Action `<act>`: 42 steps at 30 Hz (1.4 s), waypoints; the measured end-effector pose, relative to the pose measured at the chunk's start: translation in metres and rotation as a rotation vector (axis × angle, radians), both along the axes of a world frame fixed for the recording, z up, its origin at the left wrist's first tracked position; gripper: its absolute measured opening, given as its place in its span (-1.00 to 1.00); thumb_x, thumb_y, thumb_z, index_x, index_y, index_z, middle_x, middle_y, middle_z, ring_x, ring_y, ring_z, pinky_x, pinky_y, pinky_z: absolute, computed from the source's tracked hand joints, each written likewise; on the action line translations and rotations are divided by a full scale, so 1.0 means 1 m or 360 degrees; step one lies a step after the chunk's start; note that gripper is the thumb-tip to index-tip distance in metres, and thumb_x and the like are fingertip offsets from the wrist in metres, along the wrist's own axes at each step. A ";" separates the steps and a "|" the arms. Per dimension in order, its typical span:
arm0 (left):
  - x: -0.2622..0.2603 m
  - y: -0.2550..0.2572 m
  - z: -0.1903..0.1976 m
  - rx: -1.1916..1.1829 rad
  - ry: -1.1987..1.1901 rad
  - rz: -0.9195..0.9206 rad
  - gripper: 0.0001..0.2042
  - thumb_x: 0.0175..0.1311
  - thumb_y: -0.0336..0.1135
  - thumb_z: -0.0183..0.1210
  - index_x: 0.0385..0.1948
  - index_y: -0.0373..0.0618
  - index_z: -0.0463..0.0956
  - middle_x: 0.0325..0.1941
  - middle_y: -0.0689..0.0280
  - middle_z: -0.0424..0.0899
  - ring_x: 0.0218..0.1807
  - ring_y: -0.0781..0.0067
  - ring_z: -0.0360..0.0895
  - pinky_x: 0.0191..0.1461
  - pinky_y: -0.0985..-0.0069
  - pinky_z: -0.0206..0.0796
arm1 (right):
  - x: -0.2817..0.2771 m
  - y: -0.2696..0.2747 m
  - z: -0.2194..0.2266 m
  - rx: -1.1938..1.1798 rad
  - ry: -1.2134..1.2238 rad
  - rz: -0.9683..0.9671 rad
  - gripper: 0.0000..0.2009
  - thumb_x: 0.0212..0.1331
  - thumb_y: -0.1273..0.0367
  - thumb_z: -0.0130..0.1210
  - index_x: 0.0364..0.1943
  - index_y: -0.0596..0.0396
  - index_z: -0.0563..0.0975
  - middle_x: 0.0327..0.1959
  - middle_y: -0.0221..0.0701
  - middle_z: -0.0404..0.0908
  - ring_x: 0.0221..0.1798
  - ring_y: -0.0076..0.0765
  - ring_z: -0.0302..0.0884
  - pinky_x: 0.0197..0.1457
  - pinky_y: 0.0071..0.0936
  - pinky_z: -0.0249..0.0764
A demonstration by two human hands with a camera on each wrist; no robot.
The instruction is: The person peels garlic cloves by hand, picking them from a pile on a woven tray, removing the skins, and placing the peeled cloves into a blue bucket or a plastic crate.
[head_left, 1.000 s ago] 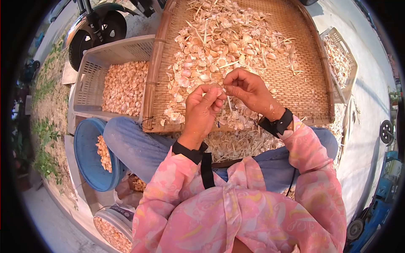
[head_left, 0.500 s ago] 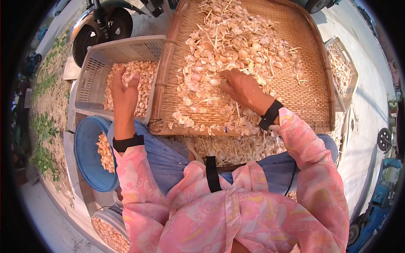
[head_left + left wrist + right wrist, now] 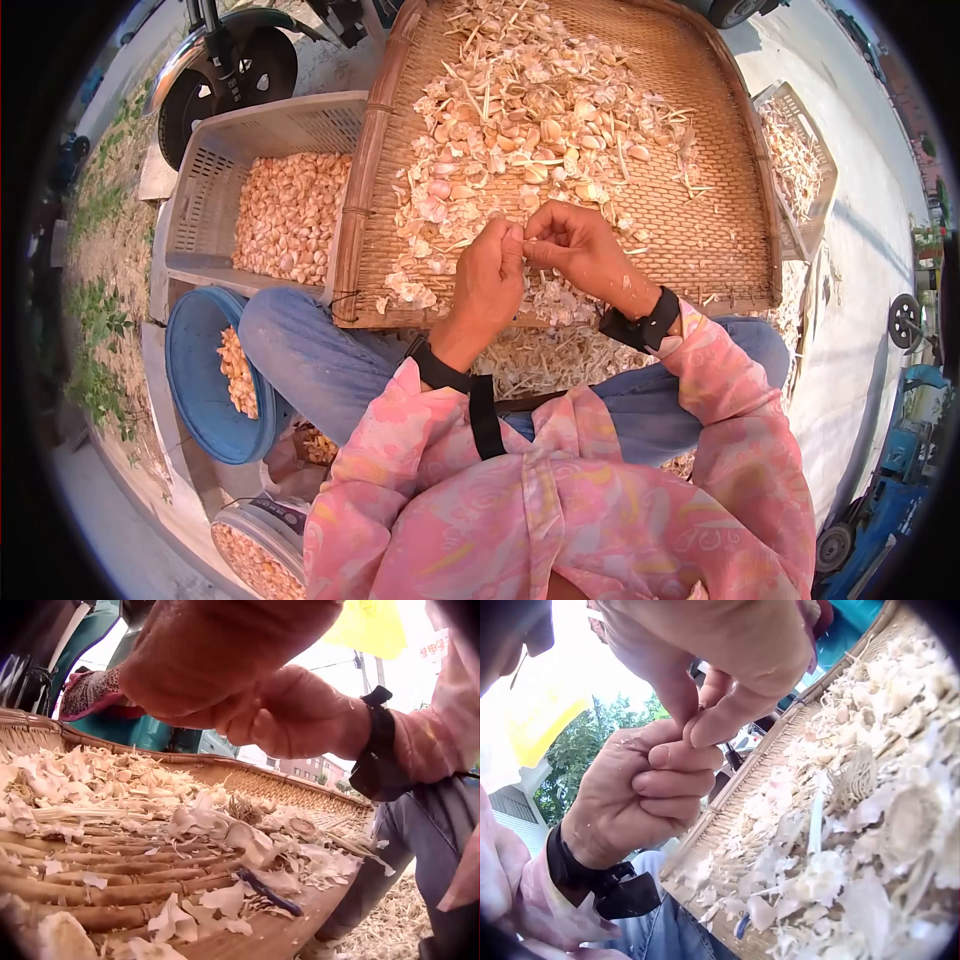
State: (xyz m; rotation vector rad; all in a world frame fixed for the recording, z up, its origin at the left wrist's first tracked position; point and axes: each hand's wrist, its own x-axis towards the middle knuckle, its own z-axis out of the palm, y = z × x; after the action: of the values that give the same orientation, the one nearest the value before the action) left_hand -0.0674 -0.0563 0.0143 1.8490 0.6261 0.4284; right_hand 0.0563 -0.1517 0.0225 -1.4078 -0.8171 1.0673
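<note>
**Findings: Hidden, Cropped and Illegible Details**

The small item point(image 3: 701, 706) at the meeting fingertips of the left hand point(image 3: 488, 283) and right hand point(image 3: 588, 258) is too small to identify. In the head view, the left fingers are mostly hidden behind the back of that hand. In the left wrist view, the nearest hand is cut off by the top edge.

The woven tray point(image 3: 700, 235) is cropped at the head view's top. A sleeve point(image 3: 350, 500) partly covers the lower bucket point(image 3: 285, 540); its label is illegible. Foreground peelings point(image 3: 866, 911) are blurred in the right wrist view.
</note>
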 end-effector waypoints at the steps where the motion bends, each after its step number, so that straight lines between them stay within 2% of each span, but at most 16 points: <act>1: 0.001 -0.004 0.002 -0.0089 -0.0085 -0.0007 -0.76 0.36 -0.24 -0.14 -0.37 -0.22 0.37 -0.66 0.23 0.37 -0.61 0.29 0.31 -0.51 0.42 0.14 | 0.001 -0.004 0.005 -0.0004 0.0104 -0.0015 -0.92 0.11 0.54 0.10 -0.33 0.18 0.44 -0.44 -0.50 0.52 -0.42 -0.68 0.45 -0.35 -0.68 0.43; 3: 0.003 -0.009 0.008 -0.0276 -0.0271 -0.0012 -0.74 0.38 -0.22 -0.15 -0.34 -0.22 0.41 -0.68 0.44 0.30 -0.65 0.67 0.18 -0.58 0.66 0.02 | -0.002 -0.007 0.017 0.0097 0.0218 -0.0051 -0.92 0.11 0.53 0.11 -0.33 0.17 0.45 -0.47 -0.50 0.51 -0.46 -0.66 0.47 -0.36 -0.67 0.48; 6: 0.000 -0.011 0.018 -0.0808 -0.0316 0.0003 -0.75 0.37 -0.21 -0.14 -0.31 -0.19 0.42 -0.68 0.48 0.27 -0.68 0.72 0.09 -0.61 0.72 -0.07 | 0.000 -0.014 0.020 0.0168 0.0398 -0.0120 -0.90 0.11 0.49 0.12 -0.33 0.17 0.44 -0.46 -0.50 0.51 -0.43 -0.67 0.48 -0.33 -0.68 0.47; 9: -0.005 0.003 0.033 -0.1227 -0.0392 0.0067 -0.76 0.36 -0.20 -0.13 -0.27 -0.17 0.44 -0.69 0.51 0.22 -0.71 0.74 0.02 -0.64 0.74 -0.13 | -0.012 -0.013 0.030 0.0080 0.0312 0.0090 -0.86 0.12 0.39 0.14 -0.34 0.15 0.47 -0.35 -0.37 0.51 -0.42 -0.55 0.49 -0.34 -0.62 0.45; 11: -0.022 0.048 0.048 -0.0913 -0.0230 0.0126 -0.75 0.34 -0.21 -0.10 -0.18 -0.19 0.45 -0.60 0.45 0.36 -0.64 0.71 0.20 -0.57 0.74 0.06 | -0.001 -0.016 0.017 -0.0006 -0.0976 0.0357 -0.83 0.12 0.31 0.13 -0.34 0.12 0.50 -0.34 -0.29 0.49 -0.42 -0.32 0.50 -0.34 -0.47 0.45; 12: -0.033 0.075 0.054 -0.0484 -0.0080 0.0238 -0.75 0.33 -0.23 -0.08 -0.14 -0.19 0.45 -0.49 0.40 0.43 -0.53 0.67 0.30 -0.47 0.71 0.17 | 0.004 -0.015 0.012 -0.0045 -0.1616 0.0481 -0.80 0.12 0.27 0.13 -0.34 0.11 0.52 -0.34 -0.25 0.47 -0.43 -0.21 0.50 -0.34 -0.39 0.45; 13: -0.045 0.104 0.055 -0.0052 0.0075 0.0344 -0.74 0.31 -0.25 -0.05 -0.10 -0.20 0.44 -0.37 0.34 0.51 -0.43 0.62 0.41 -0.36 0.69 0.27 | 0.007 -0.009 0.016 0.0034 -0.1762 0.0360 -0.74 0.10 0.19 0.11 -0.34 0.11 0.55 -0.36 -0.15 0.44 -0.42 0.04 0.45 -0.30 -0.21 0.41; 15: -0.077 0.165 0.031 0.1352 0.0383 0.0479 -0.71 0.27 -0.31 -0.01 -0.03 -0.22 0.42 -0.16 0.27 0.53 -0.19 0.52 0.48 -0.11 0.60 0.31 | 0.020 0.018 0.018 -0.0169 -0.1726 0.0184 -0.78 0.10 0.24 0.10 -0.30 0.10 0.53 -0.31 -0.16 0.44 -0.34 0.01 0.46 -0.28 -0.22 0.40; 19: -0.052 0.127 0.068 -0.0079 0.0099 0.0368 -0.70 0.23 -0.36 0.02 -0.03 -0.27 0.42 -0.21 0.24 0.56 -0.18 0.49 0.48 -0.07 0.56 0.29 | 0.054 0.082 -0.021 -0.0185 -0.1932 -0.0018 -0.84 0.02 0.34 0.09 -0.36 0.13 0.49 -0.32 -0.13 0.48 -0.32 0.04 0.50 -0.28 -0.13 0.38; 21: -0.031 0.099 0.044 0.0000 0.0223 0.0164 -0.70 0.20 -0.35 0.01 -0.07 -0.31 0.43 -0.17 -0.06 0.56 -0.11 0.11 0.53 -0.03 0.38 0.33 | 0.057 0.100 -0.026 -0.0309 -0.1872 0.0178 -0.85 -0.01 0.37 0.08 -0.37 0.13 0.46 -0.37 -0.15 0.50 -0.30 0.04 0.50 -0.29 -0.11 0.37; 26: 0.007 0.074 -0.013 0.0080 0.0161 0.0088 -0.65 0.19 -0.36 0.00 -0.01 -0.34 0.37 -0.10 -0.11 0.53 -0.07 0.06 0.52 0.02 0.38 0.31 | 0.050 0.082 -0.016 -0.0292 -0.1618 0.0268 -0.85 -0.01 0.40 0.10 -0.38 0.14 0.42 -0.48 -0.25 0.52 -0.36 -0.09 0.51 -0.31 -0.21 0.38; 27: 0.011 0.070 -0.012 0.0134 0.0182 0.0034 -0.66 0.21 -0.40 -0.02 0.01 -0.37 0.34 -0.09 -0.04 0.54 -0.10 0.19 0.54 -0.03 0.44 0.35 | 0.047 0.075 -0.013 -0.0214 -0.1379 0.0187 -0.84 0.00 0.40 0.12 -0.37 0.15 0.42 -0.49 -0.28 0.52 -0.38 -0.18 0.50 -0.32 -0.28 0.39; 30: 0.015 0.055 0.000 -0.0794 -0.0050 -0.0093 -0.66 0.29 -0.43 -0.05 0.07 -0.35 0.31 -0.05 0.14 0.51 -0.09 0.41 0.50 -0.05 0.54 0.37 | 0.031 0.054 -0.003 -0.0054 -0.0806 0.0048 -0.82 0.03 0.42 0.17 -0.33 0.17 0.43 -0.52 -0.37 0.50 -0.42 -0.42 0.47 -0.35 -0.47 0.40; 31: 0.016 0.051 0.005 -0.0894 -0.0138 -0.0052 -0.71 0.27 -0.48 -0.03 0.01 -0.37 0.36 -0.09 0.17 0.53 -0.10 0.44 0.51 -0.05 0.54 0.41 | 0.027 0.046 0.006 -0.0063 -0.0713 0.0046 -0.81 0.03 0.42 0.19 -0.32 0.18 0.44 -0.52 -0.40 0.50 -0.43 -0.49 0.45 -0.36 -0.52 0.40; 36: 0.011 0.035 0.027 -0.0807 -0.0090 -0.0100 -0.81 0.18 -0.45 0.13 -0.20 -0.32 0.48 -0.29 0.27 0.58 -0.26 0.56 0.53 -0.15 0.63 0.40 | 0.022 0.017 0.022 -0.0054 -0.0668 0.0079 -0.83 0.07 0.41 0.20 -0.36 0.13 0.43 -0.50 -0.59 0.42 -0.44 -0.75 0.32 -0.42 -0.76 0.30; 42: 0.004 0.036 0.034 -0.0986 -0.0153 -0.0287 -0.86 0.15 -0.40 0.18 -0.31 -0.24 0.48 -0.44 0.37 0.56 -0.43 0.67 0.46 -0.34 0.73 0.30 | 0.024 0.003 0.034 -0.0011 -0.0570 0.0181 -0.87 0.08 0.47 0.18 -0.38 0.13 0.44 -0.48 -0.59 0.44 -0.41 -0.77 0.34 -0.38 -0.76 0.31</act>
State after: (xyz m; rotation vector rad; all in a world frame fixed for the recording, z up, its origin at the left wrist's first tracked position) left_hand -0.0634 -0.0203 0.0482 1.2703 0.4540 0.1719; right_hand 0.0804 -0.1483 0.0568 -1.5984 -1.1633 0.9141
